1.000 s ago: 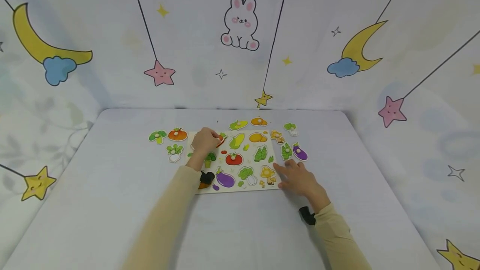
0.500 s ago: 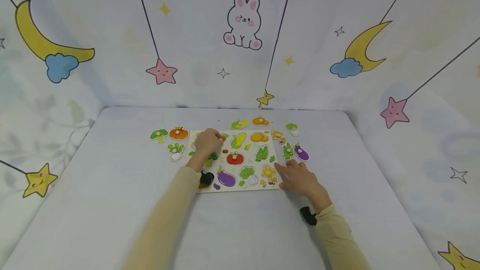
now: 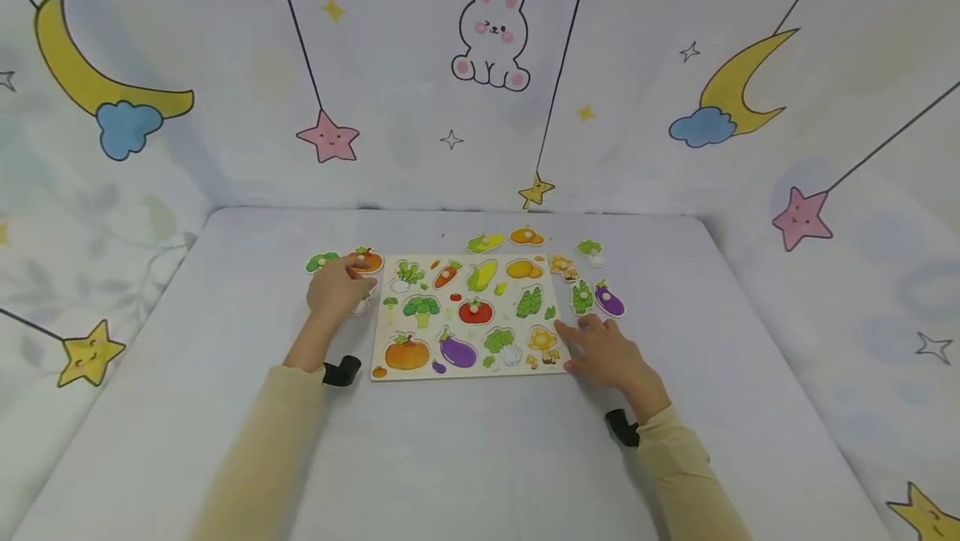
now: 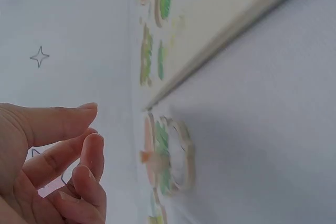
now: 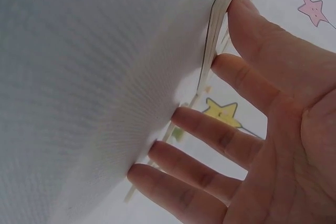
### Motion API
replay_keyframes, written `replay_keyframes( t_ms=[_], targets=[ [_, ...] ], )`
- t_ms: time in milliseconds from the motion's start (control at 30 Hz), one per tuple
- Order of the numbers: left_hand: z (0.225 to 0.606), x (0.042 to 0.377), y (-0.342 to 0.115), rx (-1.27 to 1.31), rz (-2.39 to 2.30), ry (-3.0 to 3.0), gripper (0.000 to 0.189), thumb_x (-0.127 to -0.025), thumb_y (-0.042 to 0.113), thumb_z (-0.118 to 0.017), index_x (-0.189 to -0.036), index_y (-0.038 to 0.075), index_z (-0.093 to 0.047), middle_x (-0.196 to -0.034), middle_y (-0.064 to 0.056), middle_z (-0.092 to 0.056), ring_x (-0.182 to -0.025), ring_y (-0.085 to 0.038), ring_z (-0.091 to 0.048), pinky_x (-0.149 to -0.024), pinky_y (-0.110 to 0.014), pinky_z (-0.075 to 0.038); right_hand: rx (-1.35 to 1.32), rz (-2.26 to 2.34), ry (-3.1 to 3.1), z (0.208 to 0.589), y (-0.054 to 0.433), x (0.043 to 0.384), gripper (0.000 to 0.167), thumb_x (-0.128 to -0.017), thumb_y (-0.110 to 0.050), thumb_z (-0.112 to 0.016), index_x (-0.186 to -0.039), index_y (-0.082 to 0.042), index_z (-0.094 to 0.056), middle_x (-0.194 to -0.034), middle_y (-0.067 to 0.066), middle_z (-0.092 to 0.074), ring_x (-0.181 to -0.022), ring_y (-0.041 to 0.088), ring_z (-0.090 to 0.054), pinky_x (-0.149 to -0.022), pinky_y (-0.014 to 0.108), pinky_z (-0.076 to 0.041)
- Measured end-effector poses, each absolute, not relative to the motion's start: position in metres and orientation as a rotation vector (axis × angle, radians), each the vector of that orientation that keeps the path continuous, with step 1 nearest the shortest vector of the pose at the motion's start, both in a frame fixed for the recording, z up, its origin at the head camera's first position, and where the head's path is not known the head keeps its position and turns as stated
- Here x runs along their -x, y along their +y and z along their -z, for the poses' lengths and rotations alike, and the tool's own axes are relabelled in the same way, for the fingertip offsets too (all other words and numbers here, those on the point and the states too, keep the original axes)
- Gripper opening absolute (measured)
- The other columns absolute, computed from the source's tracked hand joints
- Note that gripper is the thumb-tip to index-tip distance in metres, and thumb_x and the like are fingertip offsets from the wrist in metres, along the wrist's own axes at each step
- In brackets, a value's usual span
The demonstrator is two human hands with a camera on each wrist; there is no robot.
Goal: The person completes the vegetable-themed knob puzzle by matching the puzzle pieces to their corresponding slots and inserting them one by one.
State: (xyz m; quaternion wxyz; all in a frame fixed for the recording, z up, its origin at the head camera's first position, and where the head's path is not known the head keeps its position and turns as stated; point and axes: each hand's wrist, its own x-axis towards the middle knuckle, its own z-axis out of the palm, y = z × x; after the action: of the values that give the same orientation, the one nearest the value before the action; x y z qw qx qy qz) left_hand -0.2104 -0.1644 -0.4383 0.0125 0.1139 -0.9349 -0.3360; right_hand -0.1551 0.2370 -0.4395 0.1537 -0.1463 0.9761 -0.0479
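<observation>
A cream puzzle board (image 3: 450,370) with vegetable pictures lies mid-table in the head view. Over loose pieces left of it hovers my left hand (image 3: 335,287), partly covering the broccoli piece (image 3: 321,261) and the radish piece (image 3: 362,305). The pumpkin piece (image 3: 365,260) is just beyond its fingertips. In the left wrist view the fingers bend loosely, the thumb apart from them, with nothing held. My right hand (image 3: 609,355) rests at the board's right edge, fingers fairly straight; thumb and index fingertip touch that edge in the right wrist view. A tomato (image 3: 476,311) and carrot (image 3: 446,274) show on the board.
Beyond the board lie corn (image 3: 485,242) and potato (image 3: 527,237) pieces. Mushroom (image 3: 563,267), cabbage (image 3: 591,252), green asparagus-like (image 3: 582,297) and eggplant (image 3: 609,298) pieces are on its right. A cartoon-printed backdrop (image 3: 420,66) stands behind the white table (image 3: 465,458).
My left hand has let go of the carrot piece on the board and moved left to the loose pieces. The right hand has stayed at the board's edge. The head view has shifted slightly.
</observation>
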Motion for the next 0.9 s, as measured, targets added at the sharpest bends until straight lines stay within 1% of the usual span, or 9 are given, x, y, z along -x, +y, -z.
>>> replay_keyframes(
  t_ms=[67, 233, 400, 533, 733, 900],
  targets=[
    [0.443, 0.206, -0.174, -0.41, 1.041, -2.936, 0.037, -0.087, 0.023, -0.069, -0.12, 0.005, -0.067, -0.1, -0.016, -0.069, -0.078, -0.026, -0.063, -0.059, -0.029, -0.044, 0.417, 0.138, 2.795, 0.439, 0.238, 0.156, 0.069, -0.087, -0.031, -0.072, -0.148, -0.023, -0.044, -0.143, 0.022, -0.044, -0.117, 0.043, -0.046, -0.077, 0.055, -0.055],
    [0.457, 0.201, -0.186, -0.498, 1.088, -2.961, 0.034, -0.086, 0.022, -0.07, -0.115, 0.005, -0.069, -0.101, -0.017, -0.07, -0.075, -0.025, -0.062, -0.057, -0.027, -0.042, 0.423, 0.133, 2.797, 0.439, 0.239, 0.157, 0.068, -0.087, -0.032, -0.073, -0.148, -0.023, -0.044, -0.143, 0.022, -0.044, -0.116, 0.043, -0.046, -0.075, 0.055, -0.055],
    [0.466, 0.202, -0.19, -0.553, 1.114, -2.957, 0.032, -0.084, 0.024, -0.073, -0.11, 0.005, -0.07, -0.099, -0.014, -0.069, -0.076, -0.023, -0.061, -0.059, -0.028, -0.041, 0.431, 0.139, 2.799, 0.441, 0.239, 0.158, 0.069, -0.086, -0.032, -0.073, -0.148, -0.023, -0.044, -0.143, 0.022, -0.044, -0.116, 0.043, -0.046, -0.075, 0.055, -0.056],
    [0.47, 0.206, -0.19, -0.558, 1.111, -2.953, 0.028, -0.085, 0.024, -0.072, -0.106, 0.005, -0.07, -0.096, -0.013, -0.069, -0.078, -0.023, -0.06, -0.061, -0.028, -0.04, 0.437, 0.148, 2.805, 0.44, 0.24, 0.158, 0.069, -0.087, -0.032, -0.073, -0.148, -0.021, -0.044, -0.143, 0.022, -0.043, -0.117, 0.044, -0.045, -0.076, 0.056, -0.055],
    [0.469, 0.208, -0.188, -0.582, 1.081, -2.951, 0.023, -0.087, 0.023, -0.069, -0.101, 0.004, -0.07, -0.096, -0.014, -0.071, -0.081, -0.025, -0.061, -0.061, -0.028, -0.04, 0.44, 0.187, 2.8, 0.439, 0.241, 0.158, 0.068, -0.087, -0.031, -0.072, -0.148, -0.021, -0.044, -0.143, 0.023, -0.043, -0.118, 0.045, -0.045, -0.076, 0.058, -0.054],
    [0.465, 0.207, -0.186, -0.568, 1.064, -2.932, 0.021, -0.09, 0.022, -0.066, -0.1, 0.004, -0.071, -0.094, -0.014, -0.071, -0.077, -0.024, -0.06, -0.059, -0.028, -0.04, 0.415, 0.219, 2.789, 0.441, 0.24, 0.157, 0.068, -0.087, -0.03, -0.072, -0.148, -0.022, -0.044, -0.143, 0.022, -0.043, -0.119, 0.044, -0.044, -0.078, 0.059, -0.053]
  ],
)
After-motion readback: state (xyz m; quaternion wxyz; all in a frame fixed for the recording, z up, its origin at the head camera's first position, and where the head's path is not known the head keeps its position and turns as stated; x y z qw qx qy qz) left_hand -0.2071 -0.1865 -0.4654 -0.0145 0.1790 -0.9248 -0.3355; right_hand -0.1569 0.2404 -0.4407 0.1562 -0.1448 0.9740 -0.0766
